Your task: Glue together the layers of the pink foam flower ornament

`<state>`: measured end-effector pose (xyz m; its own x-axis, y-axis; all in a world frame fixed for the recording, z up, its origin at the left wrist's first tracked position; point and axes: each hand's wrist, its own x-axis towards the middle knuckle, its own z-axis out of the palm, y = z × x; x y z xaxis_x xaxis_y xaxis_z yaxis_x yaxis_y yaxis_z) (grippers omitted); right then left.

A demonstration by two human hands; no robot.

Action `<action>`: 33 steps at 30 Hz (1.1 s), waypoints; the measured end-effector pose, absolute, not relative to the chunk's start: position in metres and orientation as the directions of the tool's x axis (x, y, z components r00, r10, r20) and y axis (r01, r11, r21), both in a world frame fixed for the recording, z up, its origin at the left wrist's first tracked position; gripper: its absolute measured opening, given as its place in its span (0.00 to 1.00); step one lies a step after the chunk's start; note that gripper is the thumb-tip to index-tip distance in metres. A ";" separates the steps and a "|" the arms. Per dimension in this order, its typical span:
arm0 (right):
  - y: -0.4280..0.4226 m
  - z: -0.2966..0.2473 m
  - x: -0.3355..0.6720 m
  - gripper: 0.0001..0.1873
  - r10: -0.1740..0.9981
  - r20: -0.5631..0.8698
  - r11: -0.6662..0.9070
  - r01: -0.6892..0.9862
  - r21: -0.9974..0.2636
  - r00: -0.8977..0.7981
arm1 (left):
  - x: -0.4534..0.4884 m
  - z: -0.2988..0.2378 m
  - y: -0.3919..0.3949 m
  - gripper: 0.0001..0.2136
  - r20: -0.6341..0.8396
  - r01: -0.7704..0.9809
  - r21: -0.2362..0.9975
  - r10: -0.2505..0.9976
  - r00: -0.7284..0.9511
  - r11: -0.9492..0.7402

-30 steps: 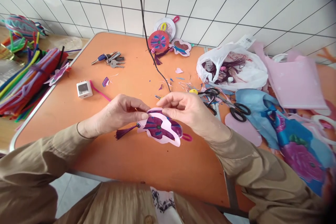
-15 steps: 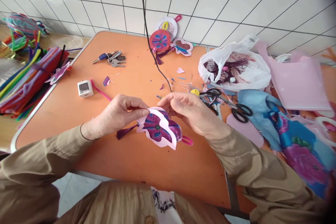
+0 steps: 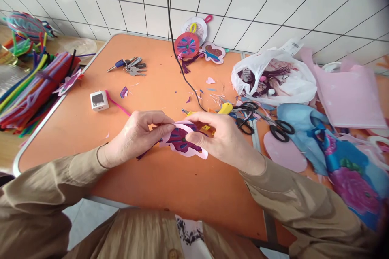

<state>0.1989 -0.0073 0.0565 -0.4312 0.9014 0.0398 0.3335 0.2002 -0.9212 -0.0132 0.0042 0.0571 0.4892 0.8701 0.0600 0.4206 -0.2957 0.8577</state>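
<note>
Both my hands hold a pale pink foam cut-out with a purple flower print just above the orange table. My left hand pinches its left edge between thumb and fingers. My right hand grips its right side, thumb laid across the front. A purple tassel hangs from the piece under my left hand, mostly hidden.
Scissors lie right of my hands, beside a white plastic bag of tassels, pink foam sheets and printed blue fabric. Keys, a white charger, finished ornaments and a black cable lie farther back. Pipe cleaners are piled left.
The cut-out has been turned and tilted flatter, with its top edge curling over. My right thumb has come across its front. The tassel has slipped mostly under my left hand.
</note>
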 end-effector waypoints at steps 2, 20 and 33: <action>-0.006 0.052 0.201 0.30 0.907 0.059 0.201 0.306 -0.930 -0.416 | -0.013 0.057 0.003 0.10 0.056 0.425 0.857 0.873 0.485 -0.291; 0.011 0.070 0.241 0.23 0.815 0.568 0.514 0.310 -0.800 0.114 | -0.010 0.052 0.010 0.10 -0.019 0.471 0.855 0.894 0.448 -0.218; 0.006 0.065 0.234 0.30 0.849 0.368 0.522 0.496 -0.694 -0.379 | -0.006 0.053 0.009 0.11 -0.029 0.475 0.855 0.895 0.446 -0.209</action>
<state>0.2342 0.0061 0.0652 -0.3792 0.8492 0.3675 0.4963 0.5219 -0.6938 -0.0062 0.0090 0.0531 0.4458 0.8947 -0.0293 0.4754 -0.2089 0.8546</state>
